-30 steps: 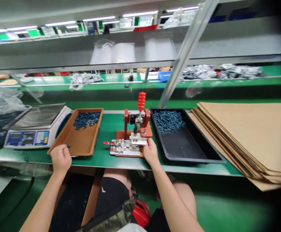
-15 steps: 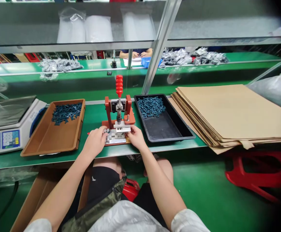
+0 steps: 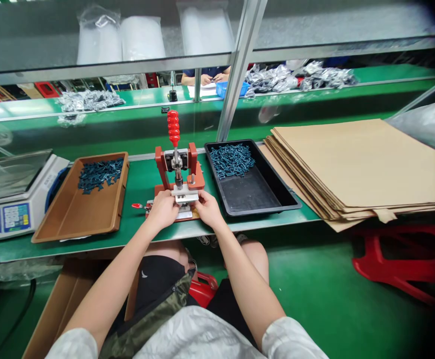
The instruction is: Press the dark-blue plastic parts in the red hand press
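Observation:
A toggle-clamp press with a red ribbed handle (image 3: 173, 128) standing upright is mounted on an orange-brown frame (image 3: 159, 167) on the bench. At its front, my left hand (image 3: 164, 209) has its fingers pinched together against the left side of the metal block (image 3: 186, 196). My right hand (image 3: 209, 209) pinches at the block's right end. Whatever small piece lies between the fingertips is hidden. A small clamp lever with a red grip (image 3: 137, 206) sticks out left of my left hand. Beside the press are a brown tray (image 3: 71, 214) of flat dark-blue pieces (image 3: 100, 174) and a black tray (image 3: 252, 194) of thin blue pieces (image 3: 232, 160).
A digital scale (image 3: 11, 209) stands at the far left, and stacked cardboard sheets (image 3: 355, 169) lie at the right. A metal post (image 3: 235, 75) rises behind the press. Across the bench, another person's hands (image 3: 213, 79) are near a blue basket (image 3: 232, 89). A red stool (image 3: 400, 259) is at the lower right.
My left hand has slid right along the press to the block, uncovering the small red-gripped lever. My right hand stays at the block's right end. The whole view has shifted slightly.

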### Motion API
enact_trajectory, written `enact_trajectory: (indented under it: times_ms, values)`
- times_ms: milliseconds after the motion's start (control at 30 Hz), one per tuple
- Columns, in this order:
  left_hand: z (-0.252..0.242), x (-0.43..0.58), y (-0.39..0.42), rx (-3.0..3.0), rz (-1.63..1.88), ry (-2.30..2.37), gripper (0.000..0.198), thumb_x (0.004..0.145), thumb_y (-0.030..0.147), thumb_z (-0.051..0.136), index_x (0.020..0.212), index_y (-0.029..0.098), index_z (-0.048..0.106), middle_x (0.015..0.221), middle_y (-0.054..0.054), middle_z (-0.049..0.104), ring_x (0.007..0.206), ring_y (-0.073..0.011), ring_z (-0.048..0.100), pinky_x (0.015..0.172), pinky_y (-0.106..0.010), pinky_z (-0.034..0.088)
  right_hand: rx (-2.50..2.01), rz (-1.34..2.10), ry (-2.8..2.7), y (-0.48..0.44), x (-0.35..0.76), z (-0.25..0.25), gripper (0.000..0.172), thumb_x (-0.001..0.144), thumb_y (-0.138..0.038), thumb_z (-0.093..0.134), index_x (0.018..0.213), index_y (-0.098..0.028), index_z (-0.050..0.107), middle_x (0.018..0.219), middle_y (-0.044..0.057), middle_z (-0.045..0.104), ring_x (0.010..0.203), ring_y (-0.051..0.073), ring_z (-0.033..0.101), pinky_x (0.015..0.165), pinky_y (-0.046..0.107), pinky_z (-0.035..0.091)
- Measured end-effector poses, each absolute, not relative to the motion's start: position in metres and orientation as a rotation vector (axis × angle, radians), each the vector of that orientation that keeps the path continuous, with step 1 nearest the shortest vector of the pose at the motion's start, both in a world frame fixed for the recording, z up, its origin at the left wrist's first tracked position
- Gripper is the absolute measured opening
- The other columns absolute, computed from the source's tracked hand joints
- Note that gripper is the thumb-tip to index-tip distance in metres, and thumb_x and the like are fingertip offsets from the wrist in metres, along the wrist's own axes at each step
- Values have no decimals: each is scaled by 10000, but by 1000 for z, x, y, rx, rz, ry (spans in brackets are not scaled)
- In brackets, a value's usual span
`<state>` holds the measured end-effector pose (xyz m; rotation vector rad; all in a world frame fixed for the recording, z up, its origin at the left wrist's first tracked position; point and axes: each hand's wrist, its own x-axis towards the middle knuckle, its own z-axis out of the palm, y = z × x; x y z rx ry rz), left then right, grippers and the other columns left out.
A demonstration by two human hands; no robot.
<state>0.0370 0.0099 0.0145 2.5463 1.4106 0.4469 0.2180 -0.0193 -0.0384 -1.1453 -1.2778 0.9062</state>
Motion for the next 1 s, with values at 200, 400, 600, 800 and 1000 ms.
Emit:
enact_trajectory:
  times_ms: [200, 400, 600, 800, 1000]
  values:
    - [18, 44, 5, 2506, 464, 1552, 230, 831, 213, 575, 925, 151, 776, 1050, -163, 698, 1016, -346, 619, 915, -482, 513, -1218, 776, -1297, -20, 220, -38, 230, 792, -290, 540, 961, -192, 662, 953, 66, 709, 831, 209, 654, 791, 336, 545]
    - [17, 42, 4, 2484, 484, 1542, 236, 858, 246, 586, 996, 154, 753, 1038, -152, 707, 1005, -325, 623, 919, -462, 511, -1191, 925, -1328, -21, 222, -37, 218, 767, -311, 569, 916, -177, 655, 863, 50, 704, 766, 201, 649, 745, 326, 543]
    - [15, 29, 2, 2483, 525, 1336, 182, 808, 334, 706, 911, 196, 765, 1082, -119, 698, 1061, -317, 611, 946, -452, 516, -1226, 824, -1453, -22, 215, -33, 247, 781, -313, 641, 981, -195, 723, 1055, 70, 736, 958, 239, 679, 911, 384, 536]
    - [13, 28, 0, 2426, 566, 1360, 169, 746, 309, 768, 890, 220, 764, 1074, -106, 687, 1065, -318, 611, 942, -463, 526, -1288, 794, -1498, -24, 210, -37, 222, 801, -300, 658, 987, -231, 758, 1038, 44, 770, 973, 248, 702, 946, 406, 533]
    - [13, 29, -3, 2440, 586, 1358, 155, 783, 308, 736, 896, 205, 760, 1067, -106, 687, 1061, -313, 603, 946, -461, 524, -1305, 688, -1589, -26, 209, -40, 197, 829, -303, 640, 963, -249, 773, 1047, 52, 766, 982, 260, 697, 929, 412, 540]
